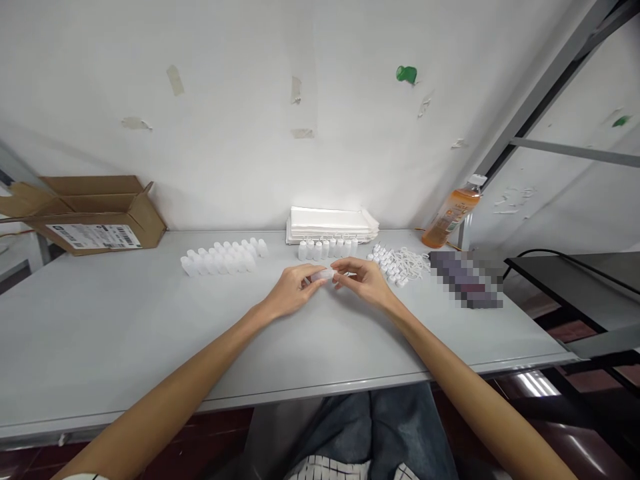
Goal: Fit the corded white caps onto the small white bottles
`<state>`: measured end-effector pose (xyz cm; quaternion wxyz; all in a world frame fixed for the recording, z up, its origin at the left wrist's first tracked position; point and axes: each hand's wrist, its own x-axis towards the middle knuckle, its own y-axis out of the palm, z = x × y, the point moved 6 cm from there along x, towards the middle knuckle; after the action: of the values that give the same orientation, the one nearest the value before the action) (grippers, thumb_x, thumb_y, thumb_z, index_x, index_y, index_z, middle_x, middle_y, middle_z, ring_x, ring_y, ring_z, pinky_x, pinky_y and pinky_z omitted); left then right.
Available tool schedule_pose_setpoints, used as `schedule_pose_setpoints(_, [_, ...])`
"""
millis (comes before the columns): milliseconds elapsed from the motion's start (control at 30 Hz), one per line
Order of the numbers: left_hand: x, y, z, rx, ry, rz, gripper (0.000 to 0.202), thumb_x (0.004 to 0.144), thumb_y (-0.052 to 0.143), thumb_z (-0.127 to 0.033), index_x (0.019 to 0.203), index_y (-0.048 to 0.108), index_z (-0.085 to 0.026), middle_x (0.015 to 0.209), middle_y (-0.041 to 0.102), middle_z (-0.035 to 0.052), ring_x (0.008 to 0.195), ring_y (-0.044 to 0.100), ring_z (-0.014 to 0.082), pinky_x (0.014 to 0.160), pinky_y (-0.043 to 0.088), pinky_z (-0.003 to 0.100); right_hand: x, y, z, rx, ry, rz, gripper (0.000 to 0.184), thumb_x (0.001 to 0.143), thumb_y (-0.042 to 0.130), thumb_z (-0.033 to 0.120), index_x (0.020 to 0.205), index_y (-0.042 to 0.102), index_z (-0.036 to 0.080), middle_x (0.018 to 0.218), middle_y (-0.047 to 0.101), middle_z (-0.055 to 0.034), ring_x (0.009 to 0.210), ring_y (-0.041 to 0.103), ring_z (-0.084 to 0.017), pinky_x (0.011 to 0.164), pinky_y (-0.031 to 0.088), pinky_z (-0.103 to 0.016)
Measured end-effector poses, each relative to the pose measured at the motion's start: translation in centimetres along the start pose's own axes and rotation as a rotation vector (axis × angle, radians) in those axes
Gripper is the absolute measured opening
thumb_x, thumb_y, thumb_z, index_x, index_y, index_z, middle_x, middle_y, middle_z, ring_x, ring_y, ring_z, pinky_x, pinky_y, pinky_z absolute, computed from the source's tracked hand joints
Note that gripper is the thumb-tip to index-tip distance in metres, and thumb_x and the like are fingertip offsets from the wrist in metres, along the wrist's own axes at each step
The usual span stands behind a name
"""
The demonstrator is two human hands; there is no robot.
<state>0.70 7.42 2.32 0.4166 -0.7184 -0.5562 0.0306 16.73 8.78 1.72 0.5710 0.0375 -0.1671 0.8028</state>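
A small white plastic bottle is held between both hands, just above the white table. The left hand's grip is closed around one end; the right hand's grip pinches the other end with curled fingers. Just beyond stands a row of matching bottles. To the right, small white caps lie beside white cords. Farther left stands a cluster of bottles. Along the back are stacked white sheets, an orange drink bottle and a cardboard box.

- my left hand and right hand pinch a small white bottle
- more bottles stand grouped on the counter
- white caps just past my right hand
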Motion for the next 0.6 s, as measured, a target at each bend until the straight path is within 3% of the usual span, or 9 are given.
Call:
schedule_pose_setpoints(200, [0.1,-0.5,-0.7,-0.039,0.103,-0.037,0.032,0.090,0.053,-0.040,0.106,0.071,-0.019,0.098,0.072,0.0067,0.084,0.065,0.0172,0.066,0.054,0.026,-0.3,1.1,0.2,0.129,0.018,0.072,0.035,0.077,0.069,0.046,0.093,0.064,0.015,0.082,0.071,-0.0084,0.070,0.069,-0.020,0.065,0.057,-0.034])
schedule_pose_setpoints(600, [-0.5,-0.3,-1.0,0.141,0.282,-0.079,0.029,0.094,0.048,-0.027,0.115,0.065,-0.019,0.094,0.070,0.0072,0.078,0.064,0.0145,0.067,0.052,0.026,-0.4,1.3,0.6,0.265,0.075,0.053,0.038,0.069,0.076,0.047,0.083,0.063,0.014,0.075,0.069,-0.0057,0.062,0.066,-0.017,0.063,0.057,-0.034])
